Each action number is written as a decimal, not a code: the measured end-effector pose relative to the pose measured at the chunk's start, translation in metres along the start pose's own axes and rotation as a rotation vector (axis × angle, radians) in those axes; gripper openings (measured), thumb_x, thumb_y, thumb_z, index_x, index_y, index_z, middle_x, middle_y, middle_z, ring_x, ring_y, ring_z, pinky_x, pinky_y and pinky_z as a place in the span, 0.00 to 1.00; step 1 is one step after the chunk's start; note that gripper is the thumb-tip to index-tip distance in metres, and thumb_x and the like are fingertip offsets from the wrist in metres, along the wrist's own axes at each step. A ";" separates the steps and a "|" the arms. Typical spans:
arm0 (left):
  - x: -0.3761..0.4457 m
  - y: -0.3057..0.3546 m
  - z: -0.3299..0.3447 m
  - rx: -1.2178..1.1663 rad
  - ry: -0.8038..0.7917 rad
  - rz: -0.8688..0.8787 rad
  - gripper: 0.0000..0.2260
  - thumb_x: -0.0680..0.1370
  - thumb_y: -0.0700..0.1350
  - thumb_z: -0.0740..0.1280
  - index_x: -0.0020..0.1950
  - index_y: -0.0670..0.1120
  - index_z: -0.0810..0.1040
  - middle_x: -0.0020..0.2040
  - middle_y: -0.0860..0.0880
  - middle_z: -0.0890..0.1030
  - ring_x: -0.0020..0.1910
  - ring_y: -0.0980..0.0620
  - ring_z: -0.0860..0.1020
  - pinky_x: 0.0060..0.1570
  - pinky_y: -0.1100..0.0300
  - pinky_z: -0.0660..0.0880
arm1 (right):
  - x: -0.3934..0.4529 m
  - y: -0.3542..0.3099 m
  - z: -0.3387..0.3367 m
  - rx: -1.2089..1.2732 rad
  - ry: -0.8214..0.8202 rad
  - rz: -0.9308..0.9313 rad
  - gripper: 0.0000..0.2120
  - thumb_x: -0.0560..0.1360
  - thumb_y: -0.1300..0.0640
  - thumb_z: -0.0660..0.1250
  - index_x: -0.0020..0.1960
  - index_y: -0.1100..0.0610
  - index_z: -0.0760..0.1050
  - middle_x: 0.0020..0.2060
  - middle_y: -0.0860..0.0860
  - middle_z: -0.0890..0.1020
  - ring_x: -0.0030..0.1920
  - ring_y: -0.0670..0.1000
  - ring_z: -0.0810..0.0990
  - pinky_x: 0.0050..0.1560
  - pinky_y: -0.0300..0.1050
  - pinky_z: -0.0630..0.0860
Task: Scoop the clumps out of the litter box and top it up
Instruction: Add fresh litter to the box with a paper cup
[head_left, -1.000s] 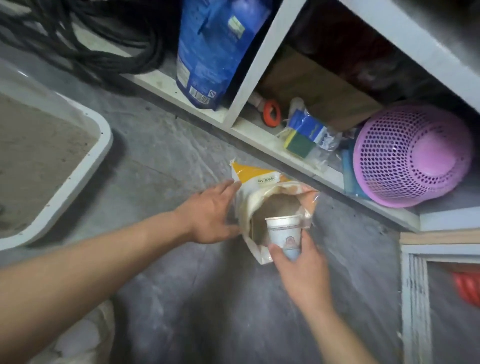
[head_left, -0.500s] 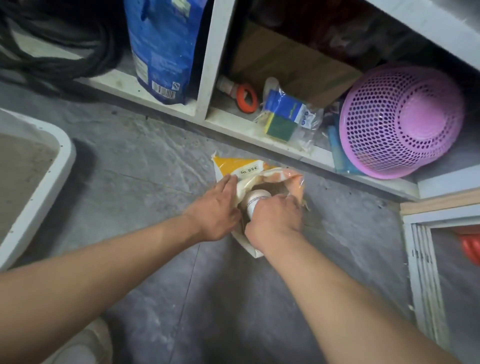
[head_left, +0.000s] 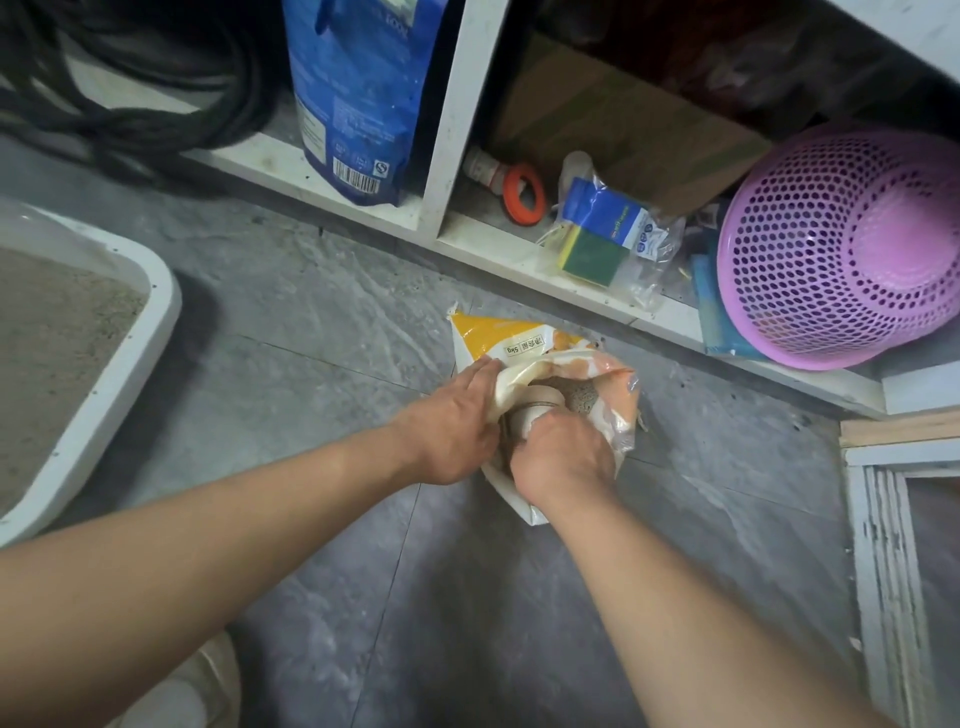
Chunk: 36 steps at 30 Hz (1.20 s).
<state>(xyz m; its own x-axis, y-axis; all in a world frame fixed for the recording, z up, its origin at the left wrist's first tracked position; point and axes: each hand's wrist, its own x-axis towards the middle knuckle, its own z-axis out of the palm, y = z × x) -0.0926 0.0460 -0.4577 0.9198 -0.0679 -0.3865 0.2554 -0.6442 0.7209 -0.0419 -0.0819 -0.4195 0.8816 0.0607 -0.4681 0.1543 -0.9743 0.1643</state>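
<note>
I am crouching over a grey floor (head_left: 322, 322), with a white shelf unit (head_left: 457, 130) running across the top of the frame. The litter box (head_left: 156, 332) is sitting at the left edge, its white rim curving round a bed of sandy litter, well apart from where I am working. On the shelf, a pink basket (head_left: 841, 249) is lying on its side at the upper right, a blue bag (head_left: 358, 93) is standing at top centre, and a pack of sponges (head_left: 608, 234) is lying between them.

In the centre, the yellow and white litter bag (head_left: 498, 343) is sitting on the floor just below the shelf. My left hand (head_left: 457, 431) is gripping the bag's folded edge, pulling the mouth open. My right hand (head_left: 561, 457) is wrapped round a paper cup (head_left: 535, 410), pushing it mouth-first into the grey granules (head_left: 579, 397) inside.

I am judging this as the top-up step, filling the cup. The soft bag could be collapsing or tipping if my left hand lets go, spilling granules on the floor. An overfilled cup could be shedding litter on the long carry across to the box, and squeezing the thin paper too hard could be buckling it.
</note>
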 end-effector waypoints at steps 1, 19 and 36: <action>0.000 -0.001 -0.001 0.008 -0.010 -0.004 0.34 0.83 0.48 0.59 0.83 0.45 0.43 0.84 0.47 0.47 0.82 0.51 0.49 0.79 0.56 0.51 | 0.000 0.002 0.003 0.054 0.015 0.023 0.20 0.76 0.48 0.66 0.63 0.58 0.75 0.60 0.55 0.80 0.61 0.56 0.79 0.58 0.44 0.74; 0.000 -0.004 -0.006 -0.016 -0.056 -0.021 0.33 0.82 0.49 0.62 0.81 0.50 0.45 0.81 0.48 0.60 0.72 0.43 0.69 0.67 0.54 0.65 | -0.053 0.020 0.009 0.572 0.132 0.186 0.25 0.73 0.38 0.65 0.55 0.60 0.74 0.50 0.58 0.81 0.51 0.62 0.80 0.48 0.51 0.76; 0.000 -0.006 -0.010 -0.150 -0.063 0.022 0.31 0.76 0.54 0.66 0.77 0.54 0.56 0.73 0.50 0.69 0.68 0.47 0.72 0.67 0.51 0.70 | -0.086 0.024 0.019 0.858 0.248 -0.158 0.19 0.76 0.45 0.68 0.61 0.48 0.65 0.59 0.47 0.76 0.55 0.43 0.75 0.56 0.41 0.72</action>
<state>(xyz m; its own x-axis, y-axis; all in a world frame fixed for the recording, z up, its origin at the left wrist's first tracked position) -0.0911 0.0573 -0.4565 0.9063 -0.1312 -0.4018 0.2815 -0.5218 0.8053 -0.1224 -0.1147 -0.3913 0.9646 0.1554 -0.2132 -0.0162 -0.7717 -0.6357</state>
